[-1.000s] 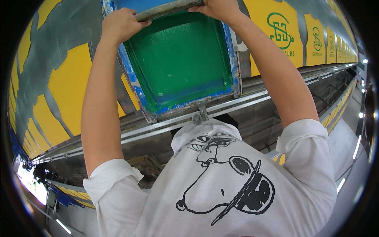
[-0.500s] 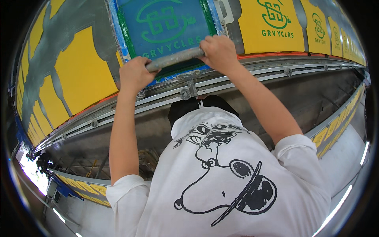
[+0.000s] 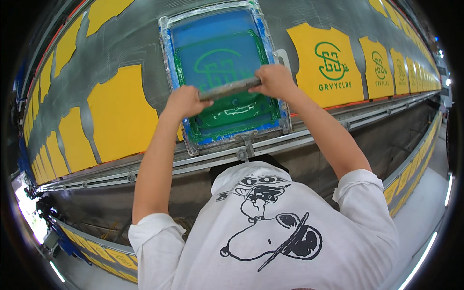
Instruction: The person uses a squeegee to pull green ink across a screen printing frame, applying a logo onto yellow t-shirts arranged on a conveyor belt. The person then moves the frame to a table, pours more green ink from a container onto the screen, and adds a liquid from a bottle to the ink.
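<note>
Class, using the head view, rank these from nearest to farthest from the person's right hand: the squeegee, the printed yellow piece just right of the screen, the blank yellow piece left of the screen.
1. squeegee, gripped by right hand.
2. printed yellow piece, to its right.
3. blank yellow piece, far left.

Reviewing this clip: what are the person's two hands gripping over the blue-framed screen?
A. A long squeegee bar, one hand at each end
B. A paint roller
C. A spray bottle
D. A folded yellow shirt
A: the left hand and the right hand each clasp one end of the grey squeegee, which lies across the green-inked screen.
</note>
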A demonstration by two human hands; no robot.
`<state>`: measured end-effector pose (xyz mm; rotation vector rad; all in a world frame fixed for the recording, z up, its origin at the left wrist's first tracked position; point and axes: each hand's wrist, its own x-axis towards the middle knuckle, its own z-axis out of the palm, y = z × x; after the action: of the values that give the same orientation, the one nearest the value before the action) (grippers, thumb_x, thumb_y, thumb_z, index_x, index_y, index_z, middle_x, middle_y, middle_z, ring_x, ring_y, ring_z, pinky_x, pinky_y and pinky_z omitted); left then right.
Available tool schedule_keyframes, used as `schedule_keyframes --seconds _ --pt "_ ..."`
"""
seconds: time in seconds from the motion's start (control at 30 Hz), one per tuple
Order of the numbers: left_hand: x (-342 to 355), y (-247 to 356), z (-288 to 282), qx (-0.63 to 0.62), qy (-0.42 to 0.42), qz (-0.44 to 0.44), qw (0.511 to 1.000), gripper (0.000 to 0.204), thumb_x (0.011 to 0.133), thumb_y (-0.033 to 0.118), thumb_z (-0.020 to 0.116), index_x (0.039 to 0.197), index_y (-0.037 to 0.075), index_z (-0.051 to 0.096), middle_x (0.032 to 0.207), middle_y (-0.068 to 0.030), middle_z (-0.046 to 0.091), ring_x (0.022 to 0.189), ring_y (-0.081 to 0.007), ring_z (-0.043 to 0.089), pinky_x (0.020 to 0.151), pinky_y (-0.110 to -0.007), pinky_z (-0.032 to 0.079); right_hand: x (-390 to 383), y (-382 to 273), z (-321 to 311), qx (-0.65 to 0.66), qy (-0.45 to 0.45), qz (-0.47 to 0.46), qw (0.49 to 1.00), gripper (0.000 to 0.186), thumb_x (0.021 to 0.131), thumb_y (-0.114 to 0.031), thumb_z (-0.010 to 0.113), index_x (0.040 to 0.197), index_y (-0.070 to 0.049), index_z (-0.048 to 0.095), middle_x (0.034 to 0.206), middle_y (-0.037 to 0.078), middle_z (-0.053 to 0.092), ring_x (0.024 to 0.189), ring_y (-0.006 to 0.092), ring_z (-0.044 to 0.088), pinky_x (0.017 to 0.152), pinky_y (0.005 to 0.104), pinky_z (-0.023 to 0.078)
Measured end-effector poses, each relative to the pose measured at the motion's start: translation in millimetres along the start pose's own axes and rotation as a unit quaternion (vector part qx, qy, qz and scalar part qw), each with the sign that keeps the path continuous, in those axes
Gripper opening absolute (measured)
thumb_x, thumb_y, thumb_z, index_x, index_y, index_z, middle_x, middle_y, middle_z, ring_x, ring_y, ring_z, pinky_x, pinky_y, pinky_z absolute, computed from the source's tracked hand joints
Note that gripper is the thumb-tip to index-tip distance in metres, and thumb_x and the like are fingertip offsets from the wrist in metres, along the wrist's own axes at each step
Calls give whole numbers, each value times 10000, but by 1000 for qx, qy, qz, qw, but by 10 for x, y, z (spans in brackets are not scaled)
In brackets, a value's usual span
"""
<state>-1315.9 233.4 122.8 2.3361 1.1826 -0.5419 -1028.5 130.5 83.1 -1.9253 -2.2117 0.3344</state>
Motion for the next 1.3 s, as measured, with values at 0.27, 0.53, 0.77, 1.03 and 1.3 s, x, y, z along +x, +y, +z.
schedule_keyframes --seconds 0.27,0.53,0.77,1.03,1.3 --pt "1137 -490 -862 42 71 -2 997 543 793 570 763 888 36 777 903 -202 746 890 -383 724 808 -469 584 1360 383 -235 -44 43 33 998 496 723 -535 821 812 -66 686 776 136 687 809 360 690 704 483 534" --pt "1479 -635 -816 73 165 11 983 560 770 632 736 884 85 781 860 -164 742 872 -375 714 780 -486 559 1667 600 28 -98 126 -9 987 485 742 -546 811 807 -85 674 771 110 676 753 332 682 668 441 541" --pt "1121 -563 -447 88 173 23 981 534 796 632 705 886 110 775 821 -161 730 828 -374 709 739 -491 551 1208 375 48 -63 54 27 996 502 704 -534 817 748 -53 679 802 163 687 828 365 683 739 466 537" --pt "-10 32 301 30 112 -41 992 464 794 596 734 939 158 782 801 -129 730 818 -351 712 716 -474 553 -79 39 417 -34 141 -48 988 422 691 -468 840 740 -112 619 738 57 612 713 279 653 635 427 511" --pt "-666 288 729 33 66 -37 997 496 780 575 767 930 102 774 829 -133 732 851 -345 714 721 -460 555 -931 -368 396 26 84 -17 996 413 693 -425 854 800 -97 628 779 60 614 768 276 642 680 413 480"
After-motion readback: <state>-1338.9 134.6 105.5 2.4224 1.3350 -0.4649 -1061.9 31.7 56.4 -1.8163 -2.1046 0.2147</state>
